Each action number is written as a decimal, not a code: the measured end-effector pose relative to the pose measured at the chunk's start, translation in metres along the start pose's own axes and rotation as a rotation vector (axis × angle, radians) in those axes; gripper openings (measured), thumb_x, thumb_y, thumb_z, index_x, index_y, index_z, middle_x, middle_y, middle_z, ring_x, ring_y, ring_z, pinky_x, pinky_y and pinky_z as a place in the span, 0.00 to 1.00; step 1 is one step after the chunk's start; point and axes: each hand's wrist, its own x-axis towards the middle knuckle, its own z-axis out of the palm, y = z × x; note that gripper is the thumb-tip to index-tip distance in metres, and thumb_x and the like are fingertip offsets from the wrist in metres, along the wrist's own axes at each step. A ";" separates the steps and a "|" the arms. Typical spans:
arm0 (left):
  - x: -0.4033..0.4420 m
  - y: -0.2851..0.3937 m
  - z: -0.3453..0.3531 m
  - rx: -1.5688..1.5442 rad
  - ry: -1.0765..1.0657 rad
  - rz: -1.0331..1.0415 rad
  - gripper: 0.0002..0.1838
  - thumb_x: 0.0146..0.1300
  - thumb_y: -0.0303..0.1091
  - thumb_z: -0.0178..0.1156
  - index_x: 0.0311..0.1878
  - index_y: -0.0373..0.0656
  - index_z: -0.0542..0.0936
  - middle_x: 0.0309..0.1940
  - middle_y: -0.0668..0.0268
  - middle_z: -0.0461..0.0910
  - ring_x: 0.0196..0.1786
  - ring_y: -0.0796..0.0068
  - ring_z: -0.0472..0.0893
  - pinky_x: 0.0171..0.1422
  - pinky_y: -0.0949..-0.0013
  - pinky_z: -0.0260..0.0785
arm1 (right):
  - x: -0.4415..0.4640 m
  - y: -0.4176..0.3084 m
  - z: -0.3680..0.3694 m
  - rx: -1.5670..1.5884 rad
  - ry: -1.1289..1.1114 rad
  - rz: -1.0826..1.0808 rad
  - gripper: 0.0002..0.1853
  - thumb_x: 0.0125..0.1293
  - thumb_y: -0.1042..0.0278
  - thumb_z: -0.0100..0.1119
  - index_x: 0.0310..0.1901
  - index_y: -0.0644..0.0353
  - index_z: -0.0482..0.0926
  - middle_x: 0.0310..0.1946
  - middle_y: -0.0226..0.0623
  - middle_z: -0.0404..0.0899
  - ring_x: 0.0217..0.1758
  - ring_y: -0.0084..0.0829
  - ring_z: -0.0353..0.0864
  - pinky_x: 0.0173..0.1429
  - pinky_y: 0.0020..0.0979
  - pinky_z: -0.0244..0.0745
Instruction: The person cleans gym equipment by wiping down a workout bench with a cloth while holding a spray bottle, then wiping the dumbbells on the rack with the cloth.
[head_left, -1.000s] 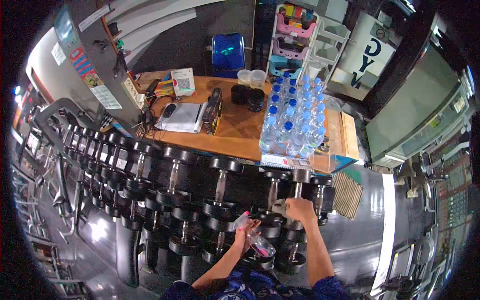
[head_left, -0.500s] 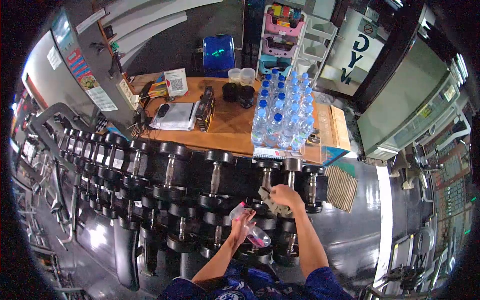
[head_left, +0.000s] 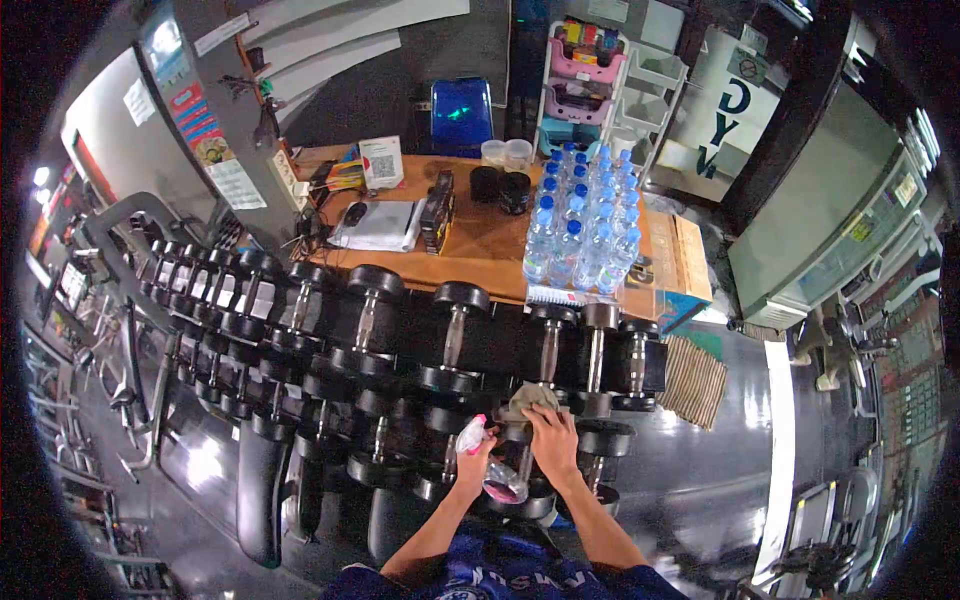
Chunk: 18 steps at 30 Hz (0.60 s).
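Observation:
My left hand (head_left: 474, 464) is wrapped around a clear spray bottle (head_left: 505, 486) with a pink and white top. Pink liquid shows near the bottle's base, which points down and right. Beside it, my right hand (head_left: 553, 440) presses a grey-beige cloth (head_left: 533, 398) against the near end of a dumbbell (head_left: 550, 345) on the rack's upper row. The cloth partly covers that dumbbell's near head. To the right lie another upper dumbbell (head_left: 597, 350) and one more (head_left: 639, 352) at the row's end.
Behind the rack, a brown desk (head_left: 480, 245) carries several water bottles (head_left: 590, 225), a black box (head_left: 438, 212), papers (head_left: 378, 226) and dark cups. A striped mat (head_left: 694, 383) lies on the floor to the right. A black bench pad (head_left: 262, 490) stands at front left.
My right hand has moved left and down, flattening the cloth onto the dumbbell's near end. The bottle has turned more upright in my left hand. The view has shifted slightly.

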 end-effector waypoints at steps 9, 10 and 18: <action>-0.060 -0.007 -0.024 0.283 -0.214 0.140 0.07 0.70 0.30 0.59 0.47 0.38 0.76 0.38 0.62 0.84 0.40 0.69 0.87 0.40 0.72 0.78 | -0.108 0.017 0.020 0.869 -0.050 0.759 0.15 0.74 0.68 0.51 0.59 0.61 0.76 0.52 0.42 0.81 0.55 0.41 0.81 0.54 0.39 0.76; -0.071 -0.008 -0.023 0.281 -0.223 0.216 0.07 0.70 0.31 0.59 0.46 0.38 0.77 0.37 0.63 0.84 0.38 0.70 0.87 0.38 0.72 0.78 | -0.117 0.016 0.018 1.069 -0.017 0.886 0.16 0.75 0.69 0.49 0.60 0.59 0.75 0.53 0.39 0.80 0.56 0.40 0.80 0.55 0.39 0.76; -0.123 -0.011 -0.054 0.621 -0.211 0.416 0.09 0.63 0.35 0.66 0.40 0.40 0.81 0.26 0.66 0.84 0.32 0.77 0.86 0.35 0.70 0.75 | -0.175 -0.004 -0.003 1.832 0.030 1.065 0.22 0.78 0.59 0.40 0.70 0.50 0.65 0.65 0.35 0.73 0.66 0.38 0.73 0.69 0.45 0.70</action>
